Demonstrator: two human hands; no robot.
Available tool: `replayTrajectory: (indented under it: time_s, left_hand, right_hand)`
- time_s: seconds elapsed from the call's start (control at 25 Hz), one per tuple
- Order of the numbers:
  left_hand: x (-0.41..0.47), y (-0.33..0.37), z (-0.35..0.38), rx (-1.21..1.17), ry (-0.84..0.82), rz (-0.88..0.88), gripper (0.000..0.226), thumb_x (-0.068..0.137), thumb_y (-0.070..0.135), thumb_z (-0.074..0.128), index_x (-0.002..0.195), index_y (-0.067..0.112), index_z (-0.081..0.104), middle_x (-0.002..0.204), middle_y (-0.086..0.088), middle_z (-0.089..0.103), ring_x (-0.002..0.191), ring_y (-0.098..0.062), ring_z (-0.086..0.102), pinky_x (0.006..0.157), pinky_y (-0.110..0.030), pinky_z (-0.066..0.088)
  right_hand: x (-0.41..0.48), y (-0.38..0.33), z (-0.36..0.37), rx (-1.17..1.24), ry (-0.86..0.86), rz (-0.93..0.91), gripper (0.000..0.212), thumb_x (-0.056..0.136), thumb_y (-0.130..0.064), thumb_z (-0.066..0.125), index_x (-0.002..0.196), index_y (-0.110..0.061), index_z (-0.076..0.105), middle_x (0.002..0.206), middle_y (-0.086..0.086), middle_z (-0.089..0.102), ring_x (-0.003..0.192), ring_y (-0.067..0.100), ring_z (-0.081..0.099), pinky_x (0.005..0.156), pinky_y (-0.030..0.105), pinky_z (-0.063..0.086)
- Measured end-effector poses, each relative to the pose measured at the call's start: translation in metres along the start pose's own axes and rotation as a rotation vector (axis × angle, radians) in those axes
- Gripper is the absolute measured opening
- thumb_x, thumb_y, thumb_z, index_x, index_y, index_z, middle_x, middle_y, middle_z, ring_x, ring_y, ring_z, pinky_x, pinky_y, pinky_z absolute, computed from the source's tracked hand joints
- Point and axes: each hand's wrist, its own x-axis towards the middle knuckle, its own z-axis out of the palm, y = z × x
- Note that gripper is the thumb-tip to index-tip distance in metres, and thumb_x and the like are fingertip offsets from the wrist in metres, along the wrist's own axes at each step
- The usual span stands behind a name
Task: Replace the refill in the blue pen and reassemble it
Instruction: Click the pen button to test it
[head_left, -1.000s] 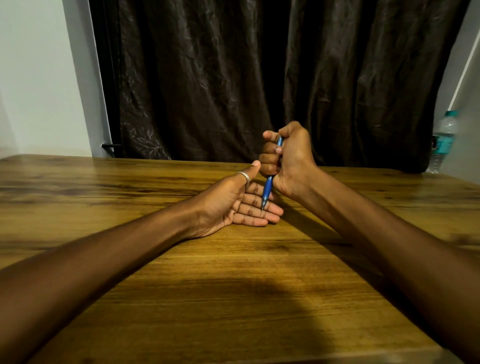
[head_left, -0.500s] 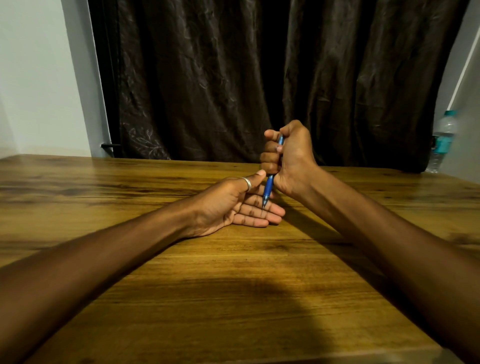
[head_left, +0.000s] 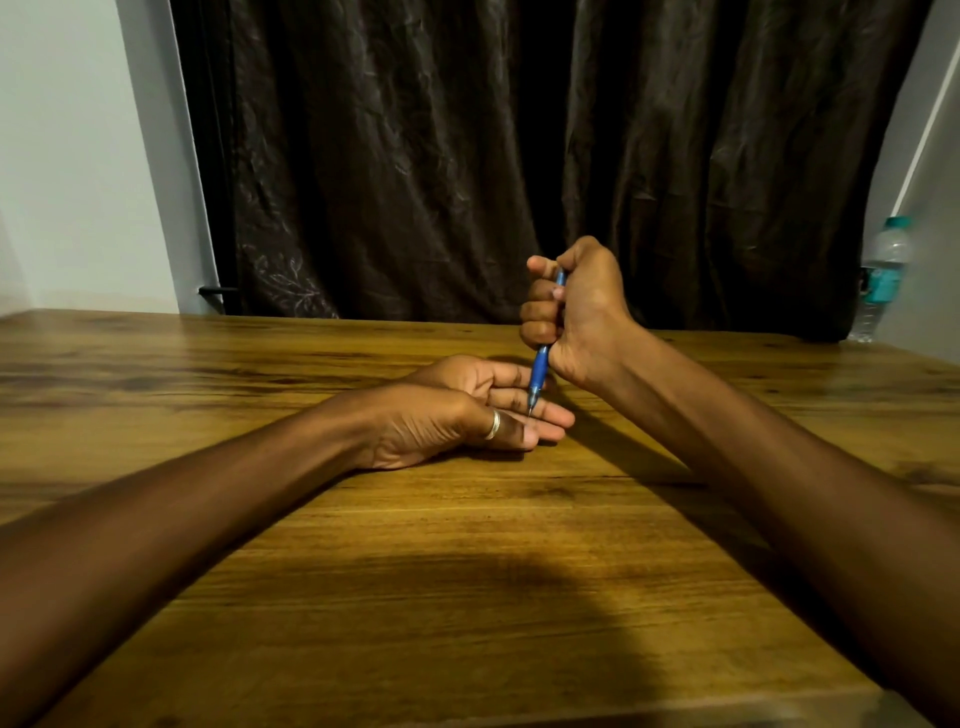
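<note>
Left hand (head_left: 457, 410) has rolled thumb-down at frame centre, fingers loose; right fist (head_left: 576, 312) grips the pen (head_left: 540, 371), seemingly testing the tip, cap next

Glossy wood table (head_left: 467, 597); blue plastic pen (head_left: 540, 371).

Worktop (head_left: 467, 597): wooden, brown grain running side to side, broad shadow across the near middle. Left hand (head_left: 457, 410) rests directly on it just past centre toward 12 o'clock, fingers loosely extended. Plastic water bottle (head_left: 883, 275) at 2 o'clock near the far edge; base contact unclear.
</note>
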Motion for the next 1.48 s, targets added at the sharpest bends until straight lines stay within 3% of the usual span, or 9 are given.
replayTrajectory:
  time_s: [0.2, 1.48]
  left_hand:
    - [0.003, -0.003, -0.005, 0.036, -0.047, 0.017, 0.069, 0.082, -0.019, 0.064, 0.140, 0.015, 0.048, 0.130, -0.013, 0.069, 0.123, -0.024, 0.065, 0.094, -0.031, 0.057]
    - [0.007, -0.009, -0.005, -0.007, -0.006, 0.058, 0.048, 0.086, -0.002, 0.068, 0.129, 0.015, 0.057, 0.122, -0.013, 0.073, 0.118, -0.025, 0.068, 0.091, -0.028, 0.058]
  right_hand:
    - [-0.001, -0.001, 0.000, 0.008, 0.015, -0.012, 0.021, 0.088, -0.021, 0.034, 0.077, -0.014, 0.050, 0.045, -0.007, 0.027, 0.038, 0.008, 0.017, 0.039, 0.018, 0.012]
    - [-0.001, 0.002, 0.001, -0.015, 0.030, -0.029, 0.022, 0.090, -0.022, 0.033, 0.078, -0.015, 0.050, 0.045, -0.008, 0.028, 0.038, 0.007, 0.017, 0.038, 0.017, 0.012]
